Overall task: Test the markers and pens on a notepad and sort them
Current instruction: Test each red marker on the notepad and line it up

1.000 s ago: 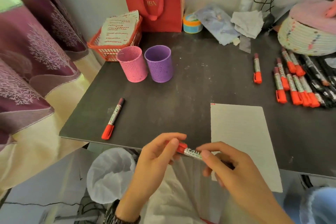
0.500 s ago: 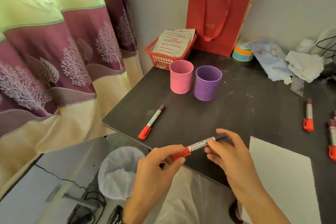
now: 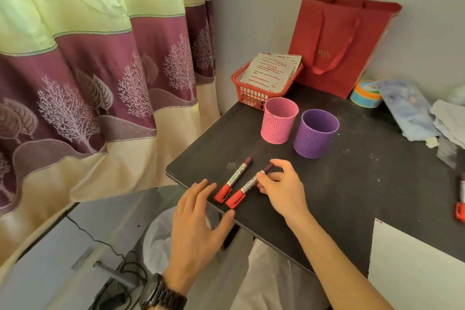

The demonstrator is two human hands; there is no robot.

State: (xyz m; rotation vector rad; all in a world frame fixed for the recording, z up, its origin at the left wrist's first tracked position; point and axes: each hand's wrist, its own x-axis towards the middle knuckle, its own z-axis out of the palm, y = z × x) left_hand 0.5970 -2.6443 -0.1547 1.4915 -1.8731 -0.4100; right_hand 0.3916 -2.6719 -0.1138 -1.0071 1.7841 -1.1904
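- Head cam, nearest first: left hand [image 3: 198, 219] has let go of the marker [image 3: 245, 189] and hovers flat at the table [image 3: 352, 184] edge, fingers spread, holding nothing.
- Right hand [image 3: 279, 186] pinches the marker's dark end, setting it on the table. Half a second ago both hands had it in the air.
- It lies just beside the other marker [image 3: 235, 177], parallel.
- Looks like this one's sorted into that pile, not the pink cup [image 3: 279, 121] or purple cup [image 3: 314, 133] further back. Next one to test, I'd guess.

The table [image 3: 352, 184] is finished matt and faintly scuffed. The pink cup [image 3: 278, 125] and purple cup [image 3: 314, 138] are moulded in perforated plastic; the red bag [image 3: 337, 40] is made of smooth paper.
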